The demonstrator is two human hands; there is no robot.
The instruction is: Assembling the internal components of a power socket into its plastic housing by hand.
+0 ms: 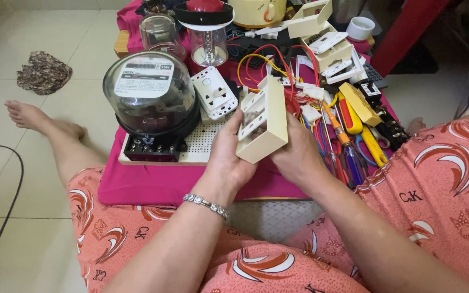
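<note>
both hands, left [232, 154] and right [294, 154], grip a cream switch box [262, 120] (open frame up) above the pink cloth [153, 184]. inspection seems underway; wiring it likely needs a screwdriver [336, 133].

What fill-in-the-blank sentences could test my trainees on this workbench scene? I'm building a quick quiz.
1. Both hands hold a cream switch ____ above the pink cloth.
2. The meter sits under a clear ____ dome.
3. A silver ____ circles the left hand wrist.
4. Screwdrivers lie on the ____ side of the right hand.

Missing words: box; glass; bracelet; right
</note>
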